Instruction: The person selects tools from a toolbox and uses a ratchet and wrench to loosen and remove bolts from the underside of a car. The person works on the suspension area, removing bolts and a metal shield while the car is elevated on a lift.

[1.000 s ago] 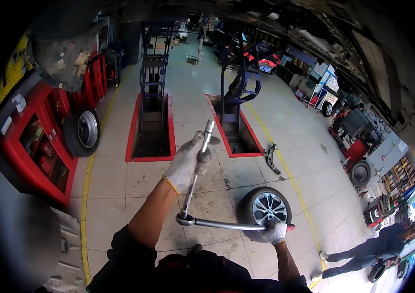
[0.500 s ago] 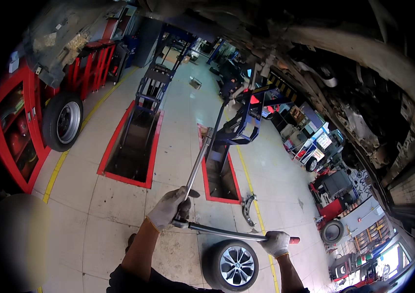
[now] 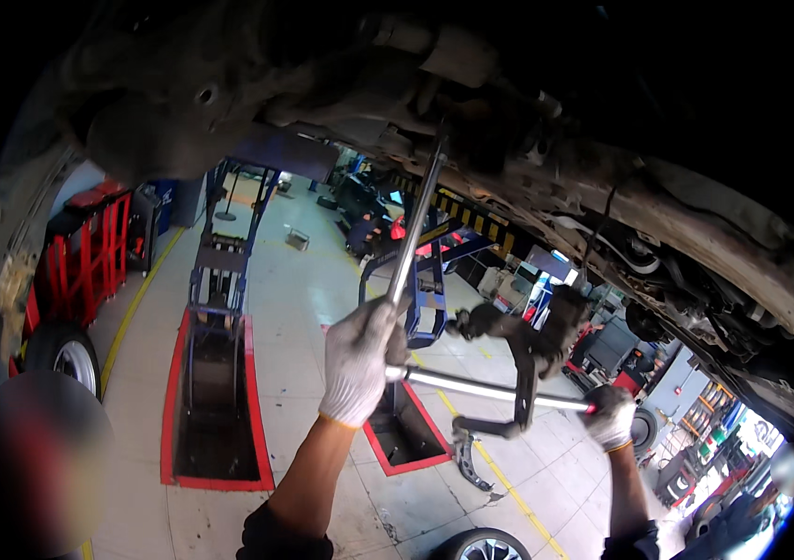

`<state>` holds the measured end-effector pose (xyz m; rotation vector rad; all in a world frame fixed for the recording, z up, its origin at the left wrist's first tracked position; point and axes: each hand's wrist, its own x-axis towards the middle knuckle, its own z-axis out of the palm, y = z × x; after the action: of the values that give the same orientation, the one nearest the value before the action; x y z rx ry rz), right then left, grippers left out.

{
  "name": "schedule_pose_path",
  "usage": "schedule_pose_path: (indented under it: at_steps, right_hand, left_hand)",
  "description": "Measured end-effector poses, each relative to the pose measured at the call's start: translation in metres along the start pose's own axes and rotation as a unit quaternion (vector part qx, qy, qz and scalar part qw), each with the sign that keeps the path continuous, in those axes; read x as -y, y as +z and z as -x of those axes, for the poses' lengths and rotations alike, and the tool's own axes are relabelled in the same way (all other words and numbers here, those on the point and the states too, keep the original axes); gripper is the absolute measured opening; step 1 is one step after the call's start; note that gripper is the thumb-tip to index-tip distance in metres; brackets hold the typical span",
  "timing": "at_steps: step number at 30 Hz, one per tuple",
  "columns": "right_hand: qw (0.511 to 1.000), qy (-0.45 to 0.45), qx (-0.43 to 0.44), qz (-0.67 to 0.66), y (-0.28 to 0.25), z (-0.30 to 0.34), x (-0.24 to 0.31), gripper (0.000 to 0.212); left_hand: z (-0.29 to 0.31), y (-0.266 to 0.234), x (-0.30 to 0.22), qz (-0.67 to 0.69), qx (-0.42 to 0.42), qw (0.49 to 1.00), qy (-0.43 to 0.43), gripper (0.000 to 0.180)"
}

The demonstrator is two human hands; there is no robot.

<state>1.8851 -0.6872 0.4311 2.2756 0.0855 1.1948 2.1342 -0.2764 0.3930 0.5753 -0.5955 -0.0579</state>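
Note:
Above me spreads the dark underside of a raised car (image 3: 341, 103). My left hand (image 3: 359, 359), in a whitish work glove, is closed around the lower end of a long steel extension bar (image 3: 415, 229). The bar slants up to the underside; its top end is in shadow, so I cannot tell what it meets. From its bottom, a long-handled wrench (image 3: 481, 385) runs rightward. My right hand (image 3: 610, 417), also gloved, grips that handle's far end, where a bit of red shows. A dark, bent suspension part (image 3: 523, 359) hangs near the handle.
Red-edged floor pits (image 3: 173, 411) lie ahead, with a blue lift frame (image 3: 215, 271) over one. A metal control arm (image 3: 471, 462) and a wheel (image 3: 485, 546) are on the floor. Red racks (image 3: 89, 238) stand left. A person (image 3: 362, 233) is low down in the background.
Both hands have risen with the wrench and extension bar, and the bar's top now reaches the car's underside. My view has tilted up, showing more of the underside and a hanging suspension part.

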Motion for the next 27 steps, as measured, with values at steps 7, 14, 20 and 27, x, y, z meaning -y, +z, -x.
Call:
schedule_pose_path:
  at_steps: [7, 14, 20, 27]
  right_hand:
    - [0.982, 0.150, -0.105, 0.037, -0.007, -0.066, -0.063, 0.025]
    - [0.979, 0.144, -0.136, 0.042, -0.004, -0.101, -0.081, 0.030]
    - [0.977, 0.173, -0.120, 0.036, 0.005, -0.100, -0.097, 0.031]
    - [0.967, 0.251, 0.029, -0.020, 0.063, -0.156, -0.106, 0.043]
  left_hand:
    - [-0.125, 0.062, -0.023, -0.026, 0.096, 0.991, 0.091, 0.031]
    - [-0.156, 0.079, -0.040, -0.045, 0.100, 0.986, 0.122, 0.030]
    - [-0.155, 0.090, -0.047, -0.041, 0.102, 0.987, 0.116, 0.029]
    - [-0.157, 0.095, -0.037, -0.160, 0.027, 0.954, 0.251, 0.027]
